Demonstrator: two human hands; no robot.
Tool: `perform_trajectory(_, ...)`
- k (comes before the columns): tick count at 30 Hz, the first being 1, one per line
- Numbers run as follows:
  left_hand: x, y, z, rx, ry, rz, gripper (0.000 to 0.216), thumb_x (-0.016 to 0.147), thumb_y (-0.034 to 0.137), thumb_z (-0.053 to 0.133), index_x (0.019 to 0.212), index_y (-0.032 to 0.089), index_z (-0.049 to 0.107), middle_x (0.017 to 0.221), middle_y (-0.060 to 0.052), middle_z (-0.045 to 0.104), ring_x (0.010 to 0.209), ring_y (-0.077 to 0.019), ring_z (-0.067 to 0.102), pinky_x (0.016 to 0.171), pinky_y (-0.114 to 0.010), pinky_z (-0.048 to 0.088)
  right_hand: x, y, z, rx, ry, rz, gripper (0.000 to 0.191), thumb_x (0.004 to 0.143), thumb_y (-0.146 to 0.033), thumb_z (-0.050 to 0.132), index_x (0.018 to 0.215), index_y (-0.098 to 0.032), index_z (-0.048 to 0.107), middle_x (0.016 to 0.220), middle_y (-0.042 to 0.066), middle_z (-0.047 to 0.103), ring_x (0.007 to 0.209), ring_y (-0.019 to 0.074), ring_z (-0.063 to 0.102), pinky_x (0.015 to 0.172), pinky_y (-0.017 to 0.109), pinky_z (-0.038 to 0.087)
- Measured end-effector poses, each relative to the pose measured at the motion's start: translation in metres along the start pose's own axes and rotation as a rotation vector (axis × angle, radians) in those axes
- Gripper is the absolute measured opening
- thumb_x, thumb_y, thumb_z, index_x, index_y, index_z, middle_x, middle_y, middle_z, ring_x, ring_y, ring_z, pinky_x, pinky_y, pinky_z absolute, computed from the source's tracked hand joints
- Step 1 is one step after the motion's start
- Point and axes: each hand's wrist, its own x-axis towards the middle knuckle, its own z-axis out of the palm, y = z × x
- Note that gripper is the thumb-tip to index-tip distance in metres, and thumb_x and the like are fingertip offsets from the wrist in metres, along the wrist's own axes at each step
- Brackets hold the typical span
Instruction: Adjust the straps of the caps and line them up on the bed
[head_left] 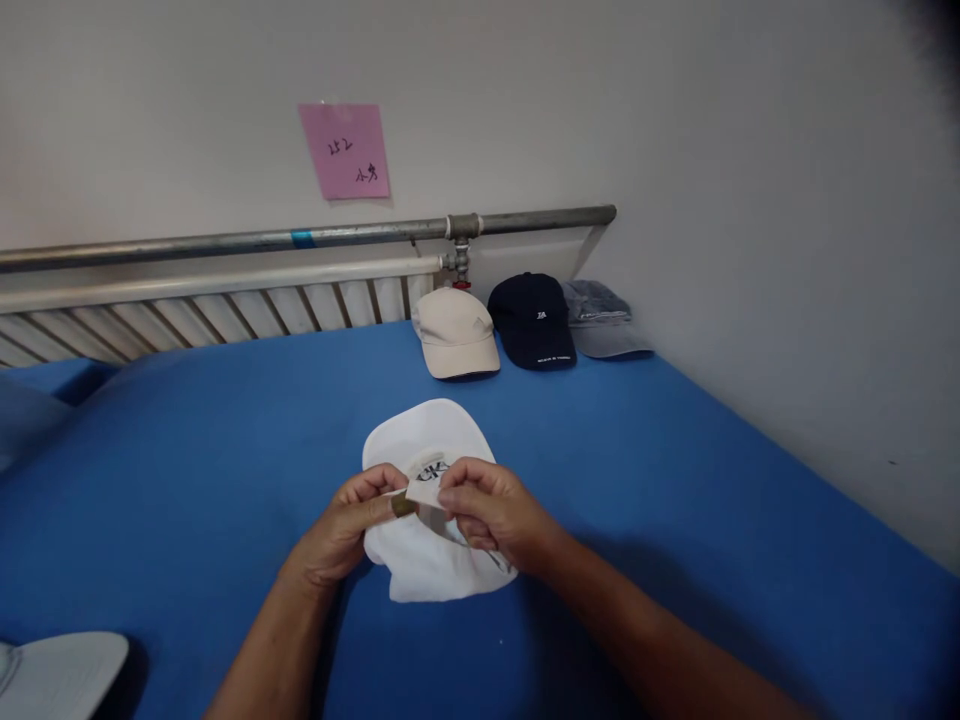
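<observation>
Cap (427,500) white, dark lettering, crumpled

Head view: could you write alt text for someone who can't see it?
Left hand and right hand pinch a white cap lying on a blue surface. A beige cap, a navy cap and a grey cap sit by the wall.

**Hands joined in a two-sided pinch**

The left hand (341,530) and right hand (491,510) meet fingertip to fingertip, fingers curled inward and pinched closed, knuckles up. The bare left forearm (277,640) and right forearm (660,640) converge from the lower edge.
</observation>
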Motion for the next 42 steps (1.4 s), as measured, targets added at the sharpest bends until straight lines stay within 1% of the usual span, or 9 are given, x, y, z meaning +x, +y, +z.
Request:
perform_trajectory(2,0.0,0.0,0.001,-0.014,-0.001,-0.009,0.027,0.063,0.028,0.082,0.07,0.013,0.061,0.057,0.001,0.059,0.044,-0.0057,0.049,0.043,-0.015,0.036,0.0,-0.004,0.0,0.027,0.041,0.041,0.02,0.066,-0.03,0.07,0.072,-0.019,0.054,0.049,-0.009,0.049,0.033,-0.0003,0.023,0.033,0.015,0.013)
perform_trajectory(4,-0.001,0.0,0.002,-0.03,-0.017,-0.008,0.027,0.063,0.027,0.082,0.069,0.013,0.061,0.059,0.001,0.061,0.044,-0.0058,0.05,0.043,-0.015,0.037,0.0,-0.007,0.0,0.01,0.075,0.069,0.019,0.066,-0.028,0.069,0.073,-0.019,0.054,0.048,-0.01,0.047,0.033,-0.0002,0.023,0.033,0.015,0.012)
perform_trajectory(10,-0.001,0.002,0.002,-0.05,-0.04,-0.011,0.024,0.063,0.026,0.083,0.068,0.013,0.063,0.055,0.001,0.061,0.043,-0.0057,0.051,0.043,-0.014,0.038,-0.003,-0.014,0.0,-0.042,0.085,0.123,0.009,0.066,-0.022,0.063,0.07,-0.018,0.055,0.046,-0.01,0.045,0.032,0.0003,0.024,0.033,0.016,0.011)
perform_trajectory(14,-0.001,0.002,0.0,-0.037,-0.049,-0.024,0.023,0.063,0.026,0.082,0.068,0.012,0.065,0.056,0.0,0.062,0.044,-0.0062,0.052,0.042,-0.014,0.038,-0.004,-0.014,-0.002,-0.059,0.054,0.161,0.007,0.067,-0.02,0.061,0.07,-0.018,0.055,0.044,-0.01,0.042,0.032,0.0006,0.022,0.033,0.017,0.011)
perform_trajectory(21,-0.001,0.001,-0.002,0.007,-0.044,-0.041,0.023,0.063,0.027,0.082,0.067,0.012,0.065,0.057,0.0,0.062,0.044,-0.006,0.052,0.043,-0.014,0.037,-0.003,-0.013,-0.006,-0.065,-0.02,0.176,0.008,0.064,-0.02,0.062,0.067,-0.019,0.054,0.042,-0.011,0.038,0.033,0.0014,0.023,0.033,0.016,0.013)
perform_trajectory(28,-0.002,0.0,-0.003,0.038,-0.048,-0.057,0.024,0.061,0.028,0.083,0.067,0.012,0.066,0.057,0.0,0.062,0.044,-0.0057,0.051,0.043,-0.014,0.035,-0.001,-0.012,-0.011,-0.024,-0.142,0.191,0.011,0.063,-0.02,0.063,0.069,-0.017,0.054,0.047,-0.01,0.042,0.032,0.0004,0.025,0.033,0.015,0.014)
perform_trajectory(33,-0.002,0.0,-0.003,0.06,-0.048,-0.063,0.024,0.06,0.029,0.083,0.066,0.012,0.066,0.058,0.0,0.061,0.044,-0.0058,0.05,0.043,-0.015,0.036,0.0,-0.01,-0.014,-0.046,-0.131,0.189,0.01,0.065,-0.02,0.063,0.07,-0.017,0.054,0.046,-0.01,0.042,0.032,0.0005,0.023,0.033,0.015,0.014)
perform_trajectory(38,-0.003,0.0,-0.004,0.059,-0.063,-0.074,0.025,0.061,0.03,0.083,0.067,0.012,0.066,0.058,-0.001,0.064,0.044,-0.0064,0.052,0.043,-0.014,0.036,0.002,-0.008,-0.017,-0.025,-0.179,0.218,0.011,0.065,-0.019,0.063,0.071,-0.017,0.054,0.046,-0.01,0.041,0.033,0.0007,0.022,0.033,0.015,0.014)
perform_trajectory(42,-0.002,0.001,-0.002,0.056,-0.073,-0.085,0.026,0.06,0.03,0.084,0.067,0.012,0.067,0.057,-0.002,0.065,0.044,-0.0066,0.052,0.043,-0.014,0.037,0.004,-0.007,-0.017,-0.027,-0.178,0.235,0.012,0.064,-0.019,0.063,0.072,-0.017,0.055,0.046,-0.01,0.041,0.033,0.001,0.023,0.032,0.015,0.015)
